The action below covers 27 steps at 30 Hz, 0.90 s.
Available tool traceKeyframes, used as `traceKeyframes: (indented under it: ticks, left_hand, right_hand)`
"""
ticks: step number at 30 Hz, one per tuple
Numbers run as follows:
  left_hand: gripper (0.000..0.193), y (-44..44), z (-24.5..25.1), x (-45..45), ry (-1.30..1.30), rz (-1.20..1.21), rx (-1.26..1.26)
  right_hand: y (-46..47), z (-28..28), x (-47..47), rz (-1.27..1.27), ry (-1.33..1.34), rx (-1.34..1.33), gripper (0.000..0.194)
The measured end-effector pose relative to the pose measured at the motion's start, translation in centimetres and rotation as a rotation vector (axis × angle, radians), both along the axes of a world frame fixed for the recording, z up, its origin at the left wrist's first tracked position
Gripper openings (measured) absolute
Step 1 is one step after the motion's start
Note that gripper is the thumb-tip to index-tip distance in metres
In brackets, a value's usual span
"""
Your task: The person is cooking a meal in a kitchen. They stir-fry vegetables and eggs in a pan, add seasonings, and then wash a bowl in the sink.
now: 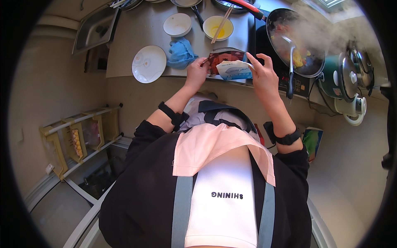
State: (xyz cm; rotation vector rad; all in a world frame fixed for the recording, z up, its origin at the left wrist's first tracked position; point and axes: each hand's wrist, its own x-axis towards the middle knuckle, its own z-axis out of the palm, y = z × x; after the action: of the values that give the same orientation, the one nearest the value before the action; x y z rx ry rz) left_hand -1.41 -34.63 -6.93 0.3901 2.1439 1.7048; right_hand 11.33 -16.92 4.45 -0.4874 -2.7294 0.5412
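My left hand (197,72) pinches the left edge of a dark red printed food packet (225,56) at the counter's front edge. My right hand (264,74) holds a white and blue packet (236,71) with a torn top; it overlaps the red one. Whether the right fingers also touch the red packet I cannot tell. Behind them, a yellow-tinted bowl (228,27) holds a little yellow liquid, with wooden chopsticks (222,24) across it. To the right, a steaming wok (276,34) holds red and yellow food, and a turner (291,62) leans over its rim.
A blue cloth (180,53) lies between a white plate (149,64) and the packets, below a white bowl (177,24). A sink (96,29) is at the far left. Right of the induction cooker (283,82) stand a green rice cooker (333,74) and a white kettle (349,107) with cables.
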Motion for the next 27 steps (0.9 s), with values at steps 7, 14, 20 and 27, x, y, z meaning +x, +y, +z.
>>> traceKeyframes:
  ticks: [7,14,20,27]
  left_hand:
    - [0.02,-3.9,-3.9,-7.3,-0.118,0.162,-0.08]
    - [0.026,-5.3,-3.0,-7.9,0.036,0.204,-0.208]
    - [0.035,-5.4,4.8,-6.0,0.121,-0.261,-0.001]
    - [0.022,-1.3,8.2,-4.5,0.312,-0.519,0.05]
  right_hand:
    - [-1.2,0.5,-1.9,0.069,-0.021,-0.042,0.021]
    - [-2.1,0.7,-4.1,0.03,-0.124,-0.189,0.015]
    - [-2.1,3.0,-4.5,0.069,-0.047,-0.38,0.012]
    - [-1.8,5.9,-3.3,0.0,0.069,-0.568,0.013]
